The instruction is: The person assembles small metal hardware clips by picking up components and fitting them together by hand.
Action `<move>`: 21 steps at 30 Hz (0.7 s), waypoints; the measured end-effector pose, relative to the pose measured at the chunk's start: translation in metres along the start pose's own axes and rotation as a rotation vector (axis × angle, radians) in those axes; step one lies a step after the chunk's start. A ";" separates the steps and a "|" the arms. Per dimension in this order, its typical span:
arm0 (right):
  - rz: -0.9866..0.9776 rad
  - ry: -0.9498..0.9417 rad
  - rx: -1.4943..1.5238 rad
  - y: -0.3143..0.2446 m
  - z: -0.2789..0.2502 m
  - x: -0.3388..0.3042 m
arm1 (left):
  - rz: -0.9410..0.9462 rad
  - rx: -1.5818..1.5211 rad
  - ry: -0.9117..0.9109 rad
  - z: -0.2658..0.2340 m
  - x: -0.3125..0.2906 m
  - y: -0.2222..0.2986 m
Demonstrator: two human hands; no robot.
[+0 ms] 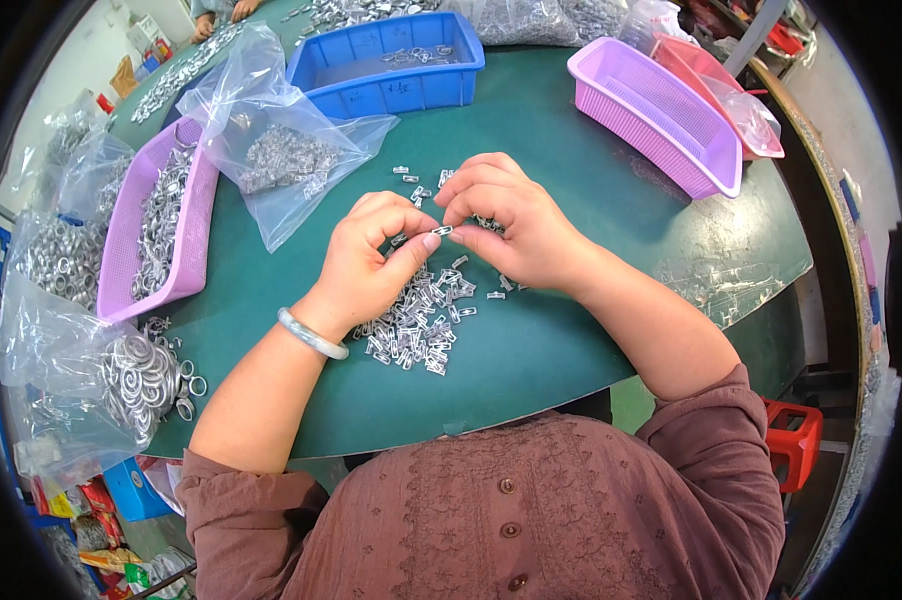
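A: What did you have in your left hand [359,258]?

B: You pinched a small silver-coloured oblong piece [442,231] between thumb and forefinger, above the dark green bench [556,350]. A pale, rounded bracelet [311,334] circled that wrist.

A: And your right hand [521,225]?

B: It met yours from the other side, fingers curled, its thumb tip at the piece's right end. Whether its forefinger gripped the piece too, I could not tell.

A: What lay about you?

B: A loose heap of similar silver-coloured pieces [416,322] lay just below your hands, with a few strays near your fingers. To your left stood a long pinkish-purple plastic basket [193,250] full of silver-coloured parts [156,225]; near it, a clear plastic bag [281,215] held more small parts.

A: Farther off?

B: Beyond your hands sat a blue rectangular plastic bin [401,97] with a few parts in it, and to the right a lilac ribbed plastic basket [661,145], beside a coral-red plastic tray [696,68].
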State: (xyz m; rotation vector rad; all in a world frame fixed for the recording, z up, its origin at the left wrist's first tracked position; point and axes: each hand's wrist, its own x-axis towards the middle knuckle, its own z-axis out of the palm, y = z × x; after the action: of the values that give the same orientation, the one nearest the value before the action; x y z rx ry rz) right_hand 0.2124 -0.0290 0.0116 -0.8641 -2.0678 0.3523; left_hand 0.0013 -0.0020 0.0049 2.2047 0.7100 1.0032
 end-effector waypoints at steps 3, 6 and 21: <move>-0.020 0.008 0.002 0.000 0.000 0.000 | 0.015 0.006 -0.005 0.000 0.000 0.001; -0.030 0.000 -0.006 -0.001 -0.001 0.001 | 0.016 0.007 0.007 0.000 0.000 0.001; 0.103 -0.041 -0.314 0.018 0.002 0.000 | 0.010 0.258 0.000 -0.002 0.003 -0.009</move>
State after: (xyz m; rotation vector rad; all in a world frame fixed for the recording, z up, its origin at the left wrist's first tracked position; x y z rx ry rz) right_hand 0.2189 -0.0157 0.0014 -1.1610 -2.1555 0.0996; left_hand -0.0011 0.0068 0.0008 2.4299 0.8700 0.9612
